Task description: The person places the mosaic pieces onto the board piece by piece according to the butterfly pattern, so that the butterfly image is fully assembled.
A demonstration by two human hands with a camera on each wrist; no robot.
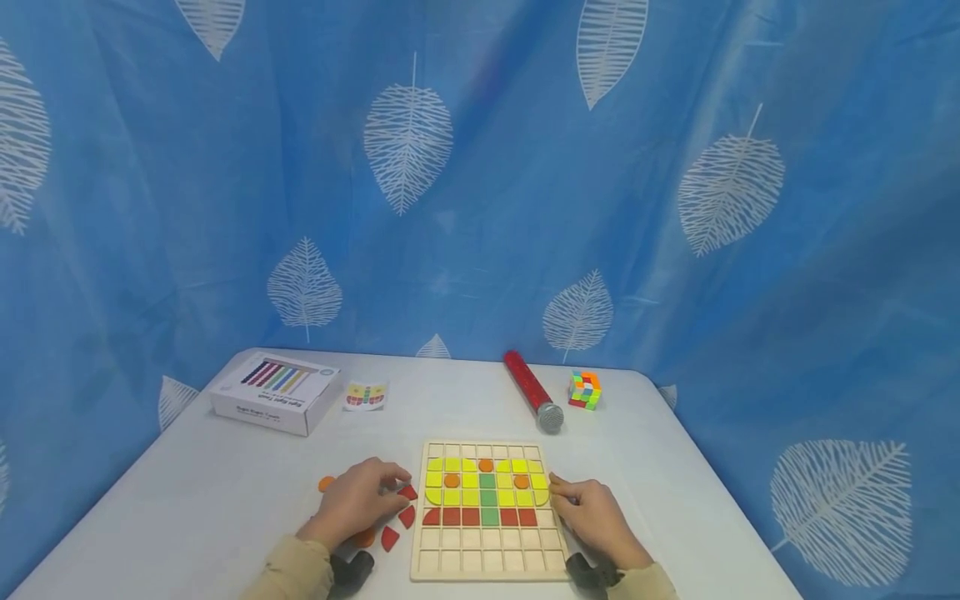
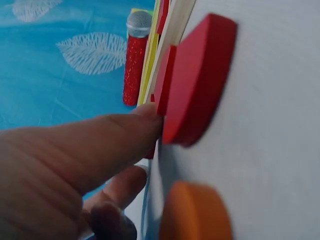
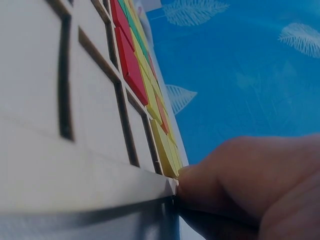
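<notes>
A wooden grid board point(image 1: 450, 567) lies on the table, holding yellow tiles point(image 1: 433, 479), orange discs point(image 1: 486, 465), a green column point(image 1: 489, 500) and a row of red tiles point(image 1: 452, 517). Left of it my left hand point(image 1: 356, 500) has thumb and index finger about a red quarter-round tile point(image 1: 407, 492); the contact is partly hidden. Two more red quarter-rounds lie close by, one point(image 1: 407, 517) under the thumb and one point(image 1: 389, 538) nearer me. At the board's right edge, the thumb and index finger of my right hand point(image 1: 596, 517) grip its rim point(image 3: 125, 192).
Orange discs point(image 1: 363, 537) lie beside and below my left hand. Farther back are a white box point(image 1: 273, 396), a pattern card point(image 1: 366, 396), a red microphone point(image 1: 528, 383) and a puzzle cube point(image 1: 584, 390). A blue leaf-print curtain point(image 1: 480, 208) hangs behind the table.
</notes>
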